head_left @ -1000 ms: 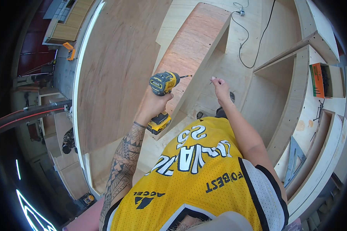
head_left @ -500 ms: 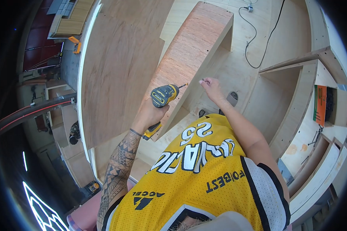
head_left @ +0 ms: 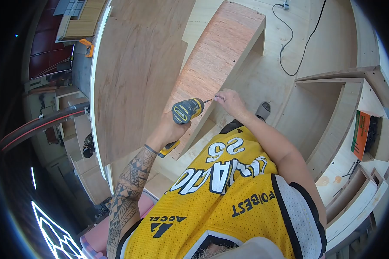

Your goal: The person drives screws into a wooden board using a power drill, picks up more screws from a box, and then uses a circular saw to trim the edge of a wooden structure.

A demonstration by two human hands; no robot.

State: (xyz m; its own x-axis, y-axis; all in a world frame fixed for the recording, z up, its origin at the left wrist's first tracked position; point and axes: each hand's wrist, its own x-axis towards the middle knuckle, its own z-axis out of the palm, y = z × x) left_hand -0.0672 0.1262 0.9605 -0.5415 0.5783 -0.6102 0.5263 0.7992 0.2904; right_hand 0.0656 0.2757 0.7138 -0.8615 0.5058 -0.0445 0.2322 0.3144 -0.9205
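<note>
My left hand (head_left: 170, 129) is wrapped round the grip of a yellow and black drill (head_left: 186, 110), whose bit points right. My right hand (head_left: 230, 102) pinches a small dark screw (head_left: 216, 96) at the tip of the bit. Both hands are over the near right edge of a long reddish plywood panel (head_left: 220, 47), the top of a box-like wooden piece. Small dark holes or screw heads dot the panel's right edge.
A large plywood sheet (head_left: 138, 56) lies to the left. A black cable (head_left: 309, 41) crosses the pale boards at upper right. Open wooden cabinets (head_left: 320, 108) and an orange and green box (head_left: 360, 134) are at right. A sandaled foot (head_left: 263, 110) shows below the panel.
My right hand has moved left, bringing the screw to the drill bit. The drill has shifted slightly right and down in view, still in my left hand.
</note>
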